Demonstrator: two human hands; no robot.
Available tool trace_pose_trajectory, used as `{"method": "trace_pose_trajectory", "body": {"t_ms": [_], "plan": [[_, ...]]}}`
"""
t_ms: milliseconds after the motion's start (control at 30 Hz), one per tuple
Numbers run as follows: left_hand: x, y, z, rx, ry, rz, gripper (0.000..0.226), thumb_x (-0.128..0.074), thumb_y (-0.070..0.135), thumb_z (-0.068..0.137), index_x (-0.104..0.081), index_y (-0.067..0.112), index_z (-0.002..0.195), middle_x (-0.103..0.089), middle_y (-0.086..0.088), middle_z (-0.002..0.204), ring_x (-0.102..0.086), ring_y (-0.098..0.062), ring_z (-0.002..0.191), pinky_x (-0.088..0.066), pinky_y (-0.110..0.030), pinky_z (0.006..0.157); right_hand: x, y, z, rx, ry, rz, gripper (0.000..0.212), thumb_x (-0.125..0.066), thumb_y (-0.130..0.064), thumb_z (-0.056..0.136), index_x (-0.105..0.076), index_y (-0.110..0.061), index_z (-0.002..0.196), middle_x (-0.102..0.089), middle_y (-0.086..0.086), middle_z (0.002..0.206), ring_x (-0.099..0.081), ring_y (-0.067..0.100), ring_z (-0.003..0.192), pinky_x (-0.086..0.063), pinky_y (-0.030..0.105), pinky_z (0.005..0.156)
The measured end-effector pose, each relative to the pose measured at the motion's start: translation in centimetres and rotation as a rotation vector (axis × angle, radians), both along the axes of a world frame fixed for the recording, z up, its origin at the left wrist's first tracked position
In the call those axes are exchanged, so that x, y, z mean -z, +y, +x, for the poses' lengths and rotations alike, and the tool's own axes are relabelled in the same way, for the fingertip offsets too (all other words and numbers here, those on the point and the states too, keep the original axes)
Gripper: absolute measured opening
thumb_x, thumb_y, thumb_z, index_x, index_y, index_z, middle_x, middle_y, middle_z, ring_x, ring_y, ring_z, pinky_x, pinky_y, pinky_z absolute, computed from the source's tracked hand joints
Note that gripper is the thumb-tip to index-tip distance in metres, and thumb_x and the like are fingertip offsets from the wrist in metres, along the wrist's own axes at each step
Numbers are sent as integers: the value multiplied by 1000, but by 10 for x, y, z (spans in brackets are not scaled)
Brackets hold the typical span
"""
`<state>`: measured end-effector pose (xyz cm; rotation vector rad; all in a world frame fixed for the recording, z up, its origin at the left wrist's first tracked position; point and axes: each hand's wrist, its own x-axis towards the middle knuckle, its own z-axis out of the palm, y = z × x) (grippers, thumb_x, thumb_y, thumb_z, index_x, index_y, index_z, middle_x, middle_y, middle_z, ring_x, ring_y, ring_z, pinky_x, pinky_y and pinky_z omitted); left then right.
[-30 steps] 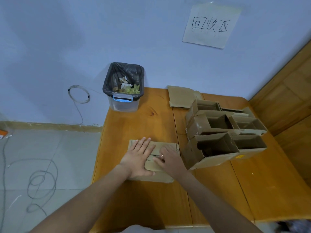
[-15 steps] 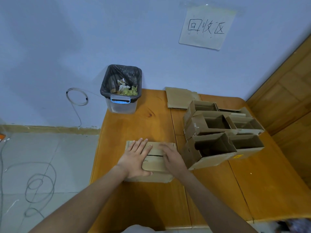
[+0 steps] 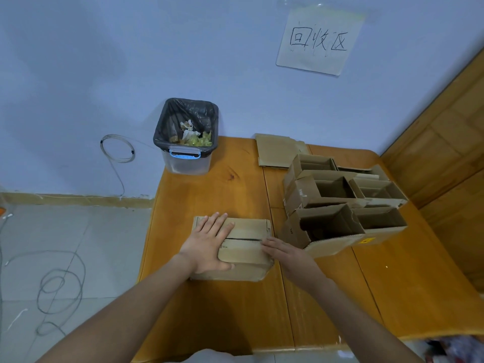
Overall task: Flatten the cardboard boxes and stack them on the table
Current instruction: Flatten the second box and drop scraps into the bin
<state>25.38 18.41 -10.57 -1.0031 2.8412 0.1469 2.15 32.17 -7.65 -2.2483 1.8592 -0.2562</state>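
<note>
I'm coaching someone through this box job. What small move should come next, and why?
Probably reach the right hand to the nearest open box. The flattened box already lies flat on the table under the left hand's straight fingers, while several boxes beside it stand open, not yet flattened.

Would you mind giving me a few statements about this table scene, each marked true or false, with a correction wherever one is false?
1. The left hand lies flat, fingers straight, on the flattened box. True.
2. The right hand holds a box in the air. False: it rests at the flattened box's right edge.
3. Open boxes stand on the table to the right of the hands. True.
4. The bin is empty. False: scraps lie inside its black liner.
5. Flat cardboard lies at the table's far edge near the wall. True.
</note>
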Motion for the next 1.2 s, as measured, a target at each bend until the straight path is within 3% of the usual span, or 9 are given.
{"method": "trace_pose_trajectory", "body": {"t_ms": [67,167,400,567,700,800,900,1000,1200], "plan": [[0,0,0,2,-1,-1,109,-35,83,76,9,22,154,17,-5,161,22,-24,147,22,-38,112,-5,8,-6,20,24,-81,56,-61,9,82,-56,-18,132,-50,-3,141,-43,14,133,-39,32,106],[0,0,0,4,6,0,108,-36,83,77,9,22,154,16,-6,161,21,-25,147,22,-38,112,-10,17,-14,21,51,-196,48,-75,10,69,-69,-11,112,-66,5,121,-64,22,111,-59,35,80],[-1,1,0,3,-2,-4,109,-36,83,77,9,22,155,16,-6,161,20,-25,147,20,-39,114,-14,18,-10,84,6,-251,20,-72,3,77,-68,-12,91,-68,2,100,-65,17,93,-51,18,69],[-1,1,0,0,1,-2,108,-37,83,77,8,22,155,16,-6,162,20,-25,147,20,-39,114,-22,11,-7,212,-102,-267,15,-64,1,82,-60,-13,83,-57,-3,87,-56,12,78,-46,18,62],[-1,1,1,13,3,7,108,-38,82,78,9,22,154,17,-5,161,22,-25,147,22,-37,112,-23,3,-5,310,-173,-264,13,-60,-10,86,-50,-18,84,-44,-7,84,-43,8,75,-32,16,62],[-2,0,2,17,0,12,108,-38,82,78,10,22,154,18,-5,161,22,-24,147,23,-37,112,-16,-5,0,395,-108,-215,12,-60,-28,90,-53,-19,93,-44,-7,90,-41,8,82,-32,17,66],[-2,-2,5,-6,18,22,108,-40,81,77,8,23,154,15,-5,162,20,-24,147,21,-37,113,-9,-13,2,401,45,-169,30,-59,-42,91,-62,-14,102,-54,-1,92,-47,12,86,-39,23,73],[-1,-6,13,-35,30,28,109,-42,81,75,5,24,155,11,-4,162,16,-23,148,17,-38,116,-6,-17,1,387,154,-77,40,-51,-48,93,-60,-20,121,-62,-2,101,-55,14,96,-42,31,90],[1,-14,27,-83,50,47,110,-42,82,74,9,25,154,14,-3,162,17,-22,148,17,-37,115,-10,-30,7,370,250,22,36,-52,-58,88,-67,-29,105,-57,-12,92,-52,8,94,-30,33,96]]}}
